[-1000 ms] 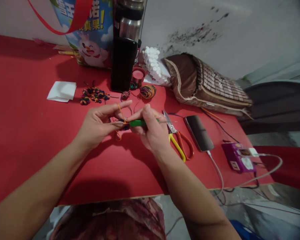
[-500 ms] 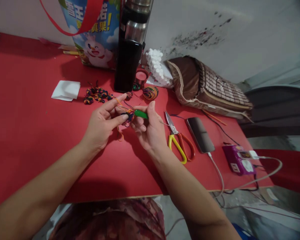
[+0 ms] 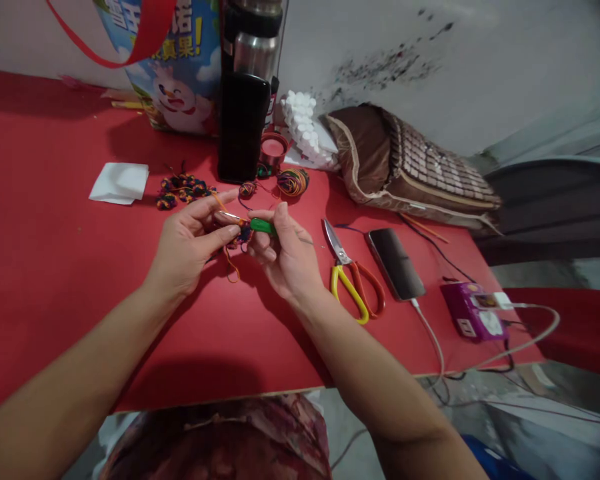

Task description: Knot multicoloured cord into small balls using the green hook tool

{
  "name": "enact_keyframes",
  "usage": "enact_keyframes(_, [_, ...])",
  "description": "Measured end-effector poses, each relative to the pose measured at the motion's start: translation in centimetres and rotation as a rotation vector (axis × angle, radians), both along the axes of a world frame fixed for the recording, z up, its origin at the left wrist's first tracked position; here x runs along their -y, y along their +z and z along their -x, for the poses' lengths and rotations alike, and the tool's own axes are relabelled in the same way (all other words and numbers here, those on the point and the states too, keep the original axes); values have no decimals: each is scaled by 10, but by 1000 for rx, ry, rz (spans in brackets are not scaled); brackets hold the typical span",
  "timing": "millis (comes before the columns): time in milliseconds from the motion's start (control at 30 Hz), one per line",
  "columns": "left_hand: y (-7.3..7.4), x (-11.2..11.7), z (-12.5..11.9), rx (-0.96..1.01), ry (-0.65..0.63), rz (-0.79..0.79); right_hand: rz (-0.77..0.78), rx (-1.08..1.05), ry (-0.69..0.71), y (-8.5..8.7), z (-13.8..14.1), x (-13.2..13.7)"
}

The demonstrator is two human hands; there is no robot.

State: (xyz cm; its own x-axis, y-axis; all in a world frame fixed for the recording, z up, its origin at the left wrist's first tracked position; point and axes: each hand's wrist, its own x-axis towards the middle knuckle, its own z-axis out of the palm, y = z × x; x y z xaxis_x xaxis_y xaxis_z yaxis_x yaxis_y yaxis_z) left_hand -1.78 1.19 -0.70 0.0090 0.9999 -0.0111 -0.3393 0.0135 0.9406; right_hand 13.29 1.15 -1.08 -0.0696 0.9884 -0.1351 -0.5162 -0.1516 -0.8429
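Observation:
My left hand pinches a small dark blue and orange crochet piece between thumb and fingers, with orange yarn running up over its index finger. In my right hand is a crochet hook with a green grip; its metal shaft points left into the stitches. A loose orange yarn end dangles below the piece. Beyond my hands lie a multicoloured yarn ball and a smaller ball. Several finished crochet pieces in the same colours lie behind my left hand.
On the red table are scissors, a charging phone, a purple box with cables, and a folded white tissue. A black phone stands upright before a printed bag. A brown cushion leans at the wall.
The hook's metal shaft now shows more clearly, extending left past the piece. The whole view has shifted slightly, so most things appear further left. Both hands keep their hold.

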Motion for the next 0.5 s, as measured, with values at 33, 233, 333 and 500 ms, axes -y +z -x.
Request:
enact_keyframes(33, [-1, 0, -1, 4, 1, 0, 5, 2, -8, 1, 0, 0])
enact_keyframes(233, [-1, 1, -2, 52, 3, -20, -83, 38, 22, 3, 0, 5])
enact_keyframes(333, [-1, 1, -3, 80, 6, -67, -165, 82, 58, 3, -4, 7])
enact_keyframes(500, [-4, 2, -6, 73, -9, -56, -182, 48, -21, 2, -4, 5])
